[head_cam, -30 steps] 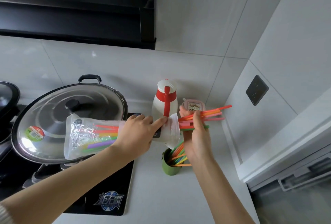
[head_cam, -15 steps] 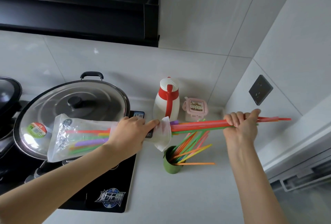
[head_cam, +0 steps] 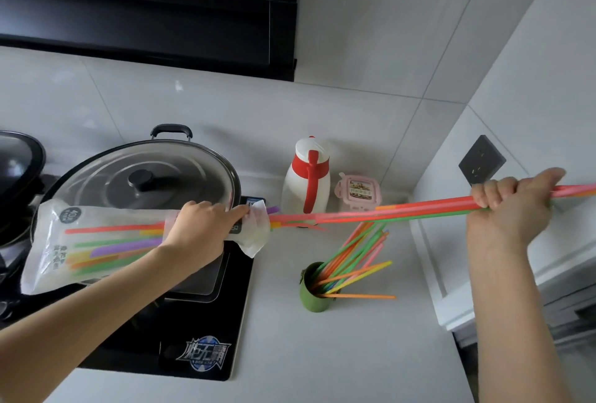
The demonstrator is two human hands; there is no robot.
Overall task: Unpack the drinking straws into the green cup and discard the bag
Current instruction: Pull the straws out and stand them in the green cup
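Abt halfway, I reckon — cup (head_cam: 314,297) on counter (head_cam: 338,360) holds some straws (head_cam: 353,249). R hand (head_cam: 509,209) fists a bundle (head_cam: 419,207) partly out of the bag (head_cam: 80,241); L hand (head_cam: 200,228) grips its neck, more inside.

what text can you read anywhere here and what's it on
"40": near the closed end of the straw bag; the tiny print under it is blurred.
Coloured Chinese lettering lower on the bag: too blurred to read.
Stylised Chinese logo on the black cooktop: not legible.
Label on the pink box: too small.
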